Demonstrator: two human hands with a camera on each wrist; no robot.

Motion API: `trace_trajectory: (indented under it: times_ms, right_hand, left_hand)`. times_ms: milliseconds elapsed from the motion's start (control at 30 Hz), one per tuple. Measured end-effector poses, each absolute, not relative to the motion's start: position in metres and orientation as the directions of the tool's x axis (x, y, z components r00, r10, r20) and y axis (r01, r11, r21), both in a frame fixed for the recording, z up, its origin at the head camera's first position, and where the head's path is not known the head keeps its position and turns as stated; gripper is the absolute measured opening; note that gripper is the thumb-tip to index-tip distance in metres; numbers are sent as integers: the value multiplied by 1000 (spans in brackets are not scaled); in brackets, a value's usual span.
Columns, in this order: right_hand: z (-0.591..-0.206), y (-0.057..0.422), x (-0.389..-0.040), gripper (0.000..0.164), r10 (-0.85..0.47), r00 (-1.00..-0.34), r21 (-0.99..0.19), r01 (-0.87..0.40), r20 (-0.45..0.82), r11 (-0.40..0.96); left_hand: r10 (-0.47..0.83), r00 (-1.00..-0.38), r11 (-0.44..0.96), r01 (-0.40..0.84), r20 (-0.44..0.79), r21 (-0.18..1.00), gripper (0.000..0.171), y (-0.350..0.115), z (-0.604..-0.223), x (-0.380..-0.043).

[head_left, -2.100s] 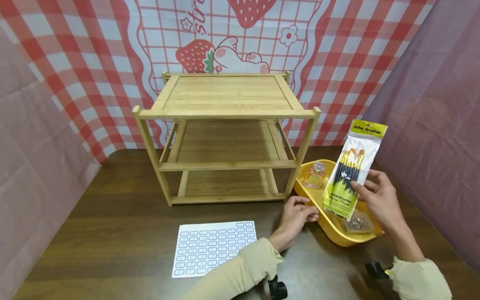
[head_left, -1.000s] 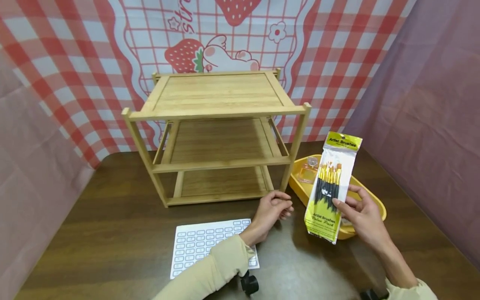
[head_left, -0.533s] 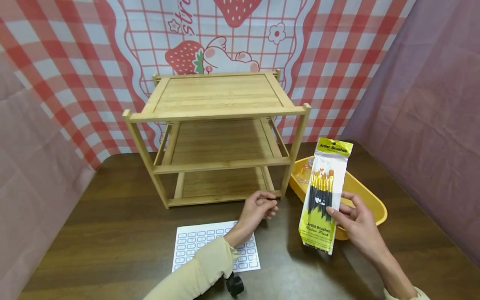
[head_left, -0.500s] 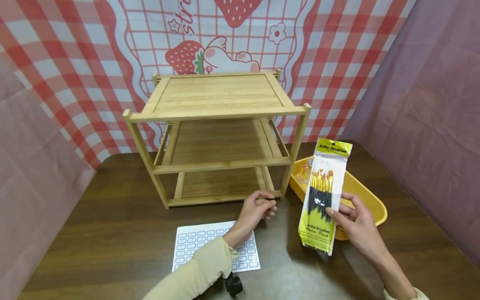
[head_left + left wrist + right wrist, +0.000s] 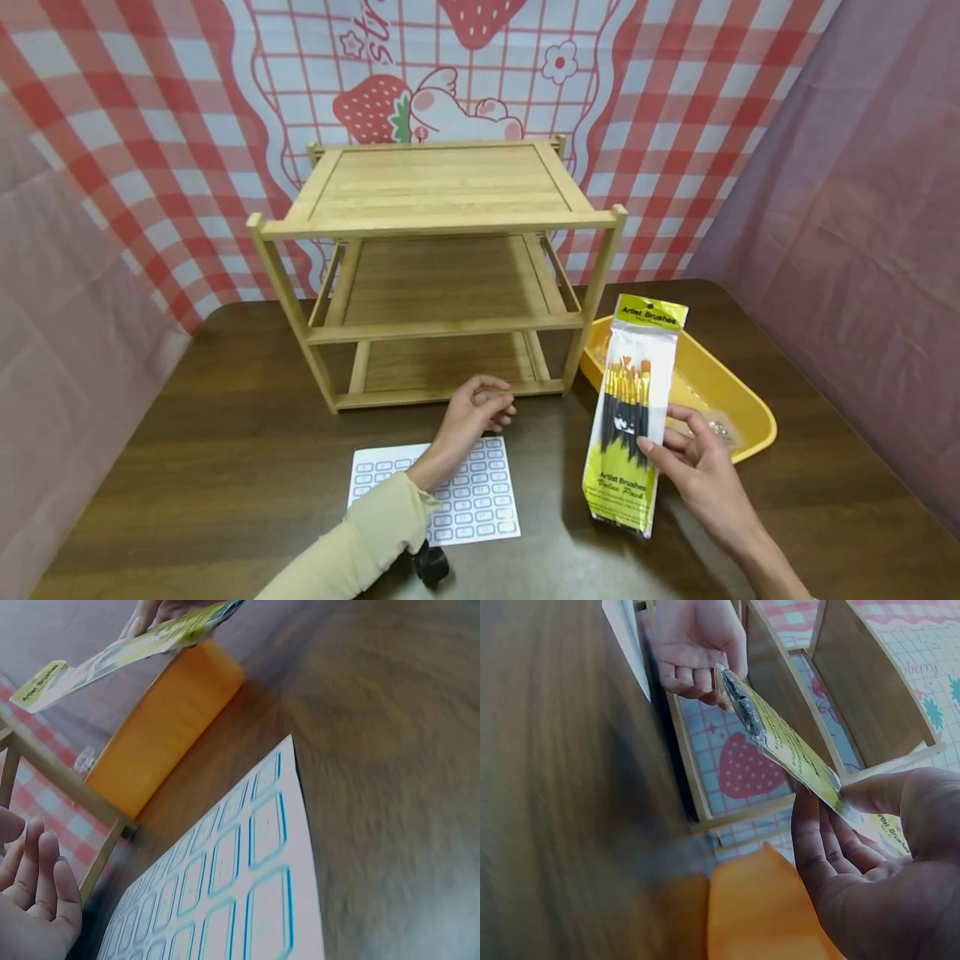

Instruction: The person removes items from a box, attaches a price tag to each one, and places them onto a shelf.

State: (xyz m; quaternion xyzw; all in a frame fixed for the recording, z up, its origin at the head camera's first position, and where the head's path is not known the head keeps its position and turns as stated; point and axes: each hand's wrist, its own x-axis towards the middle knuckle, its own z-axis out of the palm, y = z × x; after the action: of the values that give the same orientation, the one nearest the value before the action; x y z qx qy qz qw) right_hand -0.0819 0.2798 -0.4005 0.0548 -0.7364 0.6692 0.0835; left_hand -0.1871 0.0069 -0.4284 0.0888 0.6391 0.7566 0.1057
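Observation:
My right hand (image 5: 701, 475) pinches a flat plastic pack of artist brushes (image 5: 633, 417) by its right edge, thumb in front and fingers behind. The pack stands nearly upright above the table, its yellow header at the top and black-handled brushes showing inside. In the right wrist view the pack (image 5: 780, 739) appears almost edge-on between thumb and fingers. My left hand (image 5: 468, 425) hovers over the sheet of blue-framed labels (image 5: 472, 500), fingers loosely curled around nothing. Behind the pack sits a yellow tray (image 5: 720, 392), partly hidden by it.
A three-tier wooden shelf (image 5: 442, 187) stands at the back middle, its lower front rail just beyond my left hand. In the tray lies a small clear packet (image 5: 722, 429). A red-and-white checked cloth (image 5: 667, 150) hangs behind the shelf.
My right hand has brought the brush pack out from over the tray, leftward and nearer. My left hand has let go of the tray's rim and moved left over the label sheet.

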Motion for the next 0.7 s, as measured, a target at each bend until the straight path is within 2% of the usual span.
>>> trace_trajectory:
  times_ms: [167,400,700]
  right_hand:
    - [-407,273,-77,43,20,-986,-983,-165,167,86]
    - [-416,265,-70,40,6,-988,-987,-154,155,45]
    - [-418,257,-64,45,32,-998,-995,-45,48,85]
  left_hand:
    - [272,-962,-132,-27,10,991,26,-4,-427,-188]
    - [260,-965,-114,-11,20,993,25,-17,-429,-190]
    - [221,-975,-90,-19,2,996,24,-34,-430,-192]
